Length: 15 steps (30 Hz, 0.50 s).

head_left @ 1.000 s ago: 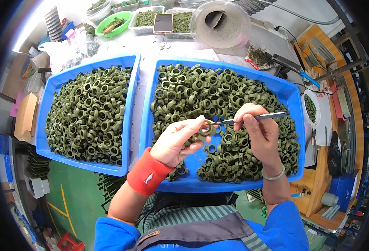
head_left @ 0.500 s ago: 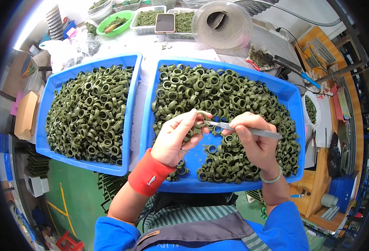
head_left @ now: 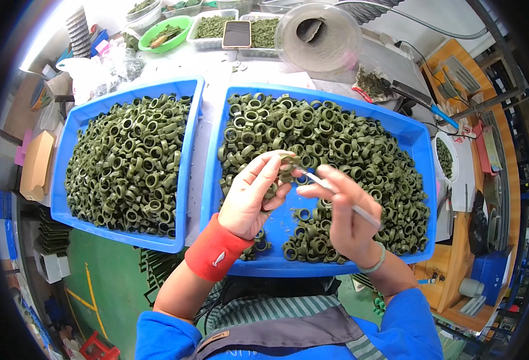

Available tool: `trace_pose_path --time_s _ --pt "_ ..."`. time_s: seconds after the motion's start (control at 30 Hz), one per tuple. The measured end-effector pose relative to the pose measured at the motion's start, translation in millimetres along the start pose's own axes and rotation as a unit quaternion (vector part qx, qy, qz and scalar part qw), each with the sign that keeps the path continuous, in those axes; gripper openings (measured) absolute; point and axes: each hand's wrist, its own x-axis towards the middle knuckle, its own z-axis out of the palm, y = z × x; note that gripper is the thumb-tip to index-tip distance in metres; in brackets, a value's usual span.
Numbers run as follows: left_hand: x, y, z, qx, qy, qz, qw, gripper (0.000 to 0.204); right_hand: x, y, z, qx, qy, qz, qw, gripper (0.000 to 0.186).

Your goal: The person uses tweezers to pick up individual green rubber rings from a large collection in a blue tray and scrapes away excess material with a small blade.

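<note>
Over the right blue tray (head_left: 216, 129), my left hand (head_left: 254, 192) pinches a small dark green ring (head_left: 289, 161) between thumb and fingers. More green rings show in that palm, partly hidden by the fingers. My right hand (head_left: 348, 210), slightly smeared by motion, holds a slim grey scalpel-like knife (head_left: 365, 216). Its thin tip points left and comes close to the held ring; whether they touch I cannot tell. Beneath both hands, many loose green rings (head_left: 354, 132) fill the tray, with a bare blue patch of its bottom between the hands.
A second blue tray (head_left: 194, 144) heaped with green rings stands at left. Along the back are a green bowl (head_left: 183, 23), clear tubs of green pieces, a phone (head_left: 236, 34) and a large round clear container (head_left: 318, 57). A blue-handled tool (head_left: 444, 116) lies at right.
My right hand has turned, its fingers lifting and the knife tilting more steeply down to the right. The left hand stays nearly in place, with the ring slightly raised.
</note>
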Motion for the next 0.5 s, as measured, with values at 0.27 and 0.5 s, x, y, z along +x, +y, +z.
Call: trace_pose_path --time_s 0.27,0.5 --pt "-0.8 2.1 1.0 -0.008 0.017 -0.024 1.0 0.029 4.1 13.0 1.7 -0.025 0.083 0.069 0.994 0.015" --pt "-2.7 -2.5 0.4 -0.009 0.001 -0.008 1.0 0.026 0.9 12.4 12.6 -0.057 0.003 0.119 0.991 0.025"
